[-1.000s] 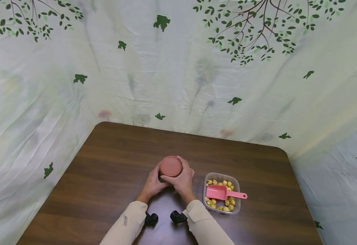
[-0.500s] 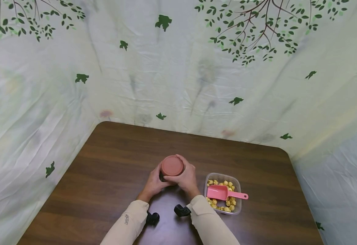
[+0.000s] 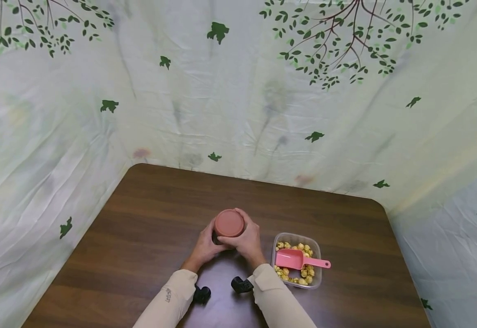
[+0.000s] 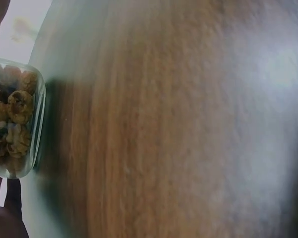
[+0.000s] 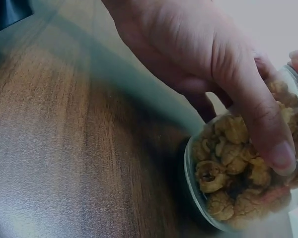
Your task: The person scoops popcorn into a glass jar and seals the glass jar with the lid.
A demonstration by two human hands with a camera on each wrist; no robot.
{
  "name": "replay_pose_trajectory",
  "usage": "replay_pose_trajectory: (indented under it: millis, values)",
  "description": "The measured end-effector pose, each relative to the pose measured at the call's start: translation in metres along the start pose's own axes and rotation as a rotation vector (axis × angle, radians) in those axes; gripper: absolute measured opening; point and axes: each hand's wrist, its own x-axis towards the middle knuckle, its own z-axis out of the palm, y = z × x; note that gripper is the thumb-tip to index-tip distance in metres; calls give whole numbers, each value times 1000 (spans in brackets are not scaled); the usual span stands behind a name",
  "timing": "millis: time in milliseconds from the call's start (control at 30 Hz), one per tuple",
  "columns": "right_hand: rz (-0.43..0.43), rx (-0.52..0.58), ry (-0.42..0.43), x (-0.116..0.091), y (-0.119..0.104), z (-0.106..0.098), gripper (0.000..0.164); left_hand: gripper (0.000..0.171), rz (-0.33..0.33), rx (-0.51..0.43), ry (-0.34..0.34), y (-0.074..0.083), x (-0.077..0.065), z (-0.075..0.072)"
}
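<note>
Both hands hold a clear jar of popcorn (image 5: 233, 168) with a round dusty-red lid (image 3: 229, 223), near the middle of the table. My left hand (image 3: 205, 245) grips its left side, and my right hand (image 3: 246, 238) wraps its right side. In the right wrist view, the right thumb (image 5: 260, 116) lies along the jar's wall, over the popcorn. The left wrist view catches only part of the jar (image 4: 15, 119) at the edge, its base close to the wood. The lid faces up toward the head camera.
Right of the hands stands a clear plastic tub (image 3: 317, 278) with some popcorn (image 3: 306, 272) in it. A pink scoop (image 3: 291, 258) lies across the tub, its handle past the right rim. Behind the brown table (image 3: 160, 191) hangs a leaf-printed cloth (image 3: 238, 100).
The right wrist has shifted slightly to the right over the second. Both hands stay around the jar, and the tub and scoop have not moved.
</note>
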Motion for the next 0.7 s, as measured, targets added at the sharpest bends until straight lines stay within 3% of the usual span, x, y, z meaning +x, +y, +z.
replay_pose_trajectory:
  millis: [267,700]
  values:
    - [32,1,-59,1,-3,-3,95,91,-71,2,-55,4,2,-4]
    - [35,52,-235,6,-7,-23,107,97,-88,13,-147,6,5,-13]
